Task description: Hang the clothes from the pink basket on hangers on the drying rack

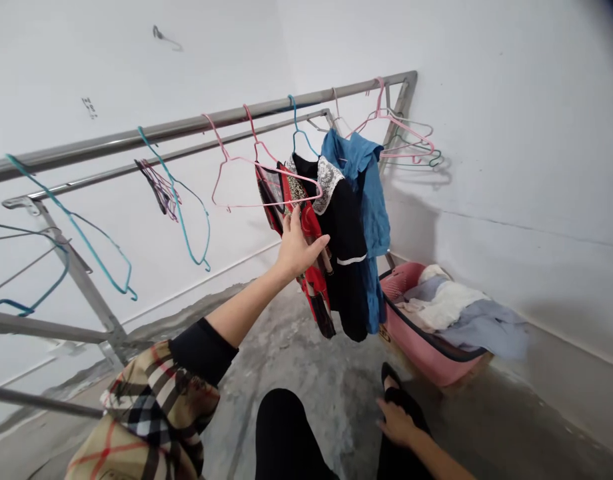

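My left hand (300, 245) reaches up to the red patterned garment (314, 283), fingers stretched and thumb apart. Its fingertips are at the lower bar of an unloaded pink hanger (259, 205); whether they touch the bar or the cloth I cannot tell. The red garment hangs from a red hanger (251, 130). Beside it on a blue hanger (295, 123) is a black garment (344, 233) with a white lace collar (329, 187). Further right hangs a blue garment (374, 200). My right hand (399, 423) is low over my leg, fingers apart, with nothing visible in it.
A metal clothes rack (186, 123) runs across the view. Several bare hangers hang on it, including a teal one (179, 200) at left and a pink one (381, 113) at right. A pink basket (426, 353) of crumpled clothes (456, 307) stands by the right wall.
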A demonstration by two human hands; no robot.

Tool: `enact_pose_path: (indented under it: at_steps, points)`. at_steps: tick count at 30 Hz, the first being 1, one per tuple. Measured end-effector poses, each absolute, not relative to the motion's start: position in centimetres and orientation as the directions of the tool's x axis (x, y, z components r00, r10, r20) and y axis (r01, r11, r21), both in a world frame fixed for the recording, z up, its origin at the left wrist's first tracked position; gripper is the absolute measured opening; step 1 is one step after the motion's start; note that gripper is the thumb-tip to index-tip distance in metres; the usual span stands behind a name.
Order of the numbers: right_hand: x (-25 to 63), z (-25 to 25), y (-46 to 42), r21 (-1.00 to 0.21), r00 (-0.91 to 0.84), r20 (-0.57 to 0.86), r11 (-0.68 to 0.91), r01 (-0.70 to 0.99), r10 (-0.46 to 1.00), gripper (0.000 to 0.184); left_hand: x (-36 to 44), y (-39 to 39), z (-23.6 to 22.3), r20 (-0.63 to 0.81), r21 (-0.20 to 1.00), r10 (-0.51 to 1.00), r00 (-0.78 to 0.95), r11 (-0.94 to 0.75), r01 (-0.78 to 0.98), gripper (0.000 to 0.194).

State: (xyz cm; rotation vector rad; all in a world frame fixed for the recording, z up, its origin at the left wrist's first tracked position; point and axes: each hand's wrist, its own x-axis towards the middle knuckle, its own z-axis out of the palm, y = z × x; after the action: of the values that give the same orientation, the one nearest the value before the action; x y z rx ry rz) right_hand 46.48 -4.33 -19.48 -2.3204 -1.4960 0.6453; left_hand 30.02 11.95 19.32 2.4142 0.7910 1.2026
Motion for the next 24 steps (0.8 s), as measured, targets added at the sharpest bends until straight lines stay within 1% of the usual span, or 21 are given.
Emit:
enact_pose_path:
  at_steps: [2, 3, 6, 8, 11, 14, 16, 18, 20, 22, 24]
  points:
    - [45.8, -20.8, -4.6, -0.471, 0.327, -0.24, -0.404, 0.784, 0.914, 0.029, 29.8, 11.0, 19.1, 0.625, 0.498, 0.608, 0.49, -0.794, 0.349, 0.098]
    - [45.5, -21.5, -5.0, -0.466, 0.311, -0.257, -0.399, 0.79, 0.915, 0.028, 29.6, 10.2, 19.1, 0.652, 0.468, 0.584, 0.483, -0.812, 0.349, 0.098]
    - [43.7, -23.8, -7.2, -0.451, 0.256, -0.31, -0.379, 0.808, 0.916, 0.028, 29.0, 7.6, 20.0, 0.785, 0.301, 0.428, 0.448, -0.895, 0.329, 0.095]
    - [42.3, -25.2, -9.0, -0.44, 0.222, -0.336, -0.361, 0.822, 0.915, 0.025, 28.7, 6.4, 21.5, 0.839, 0.204, 0.339, 0.425, -0.921, 0.331, 0.086]
    - [40.9, -26.7, -10.7, -0.421, 0.203, -0.343, -0.343, 0.84, 0.917, 0.027, 28.6, 6.5, 24.3, 0.856, 0.134, 0.309, 0.415, -0.907, 0.4, 0.066]
    - [40.6, -27.2, -11.0, -0.414, 0.211, -0.328, -0.341, 0.844, 0.921, 0.032, 28.2, 8.7, 26.4, 0.831, 0.101, 0.345, 0.437, -0.865, 0.491, 0.043]
    - [40.7, -27.3, -10.9, -0.418, 0.217, -0.319, -0.342, 0.841, 0.923, 0.032, 27.7, 10.7, 27.2, 0.802, 0.084, 0.372, 0.468, -0.845, 0.528, 0.038]
    - [40.8, -27.4, -10.8, -0.425, 0.221, -0.313, -0.344, 0.837, 0.924, 0.032, 26.9, 12.6, 27.4, 0.773, 0.032, 0.372, 0.514, -0.832, 0.554, 0.042]
    - [40.9, -27.5, -10.8, -0.427, 0.223, -0.309, -0.344, 0.836, 0.925, 0.032, 26.2, 13.9, 27.5, 0.74, -0.061, 0.35, 0.574, -0.815, 0.576, 0.046]
    - [41.0, -27.6, -10.9, -0.426, 0.222, -0.307, -0.342, 0.838, 0.926, 0.032, 25.7, 14.5, 27.6, 0.679, -0.152, 0.355, 0.643, -0.788, 0.596, 0.05]
    - [41.1, -27.7, -10.9, -0.425, 0.218, -0.305, -0.337, 0.84, 0.927, 0.033, 25.3, 14.6, 27.7, 0.604, -0.214, 0.394, 0.693, -0.757, 0.617, 0.053]
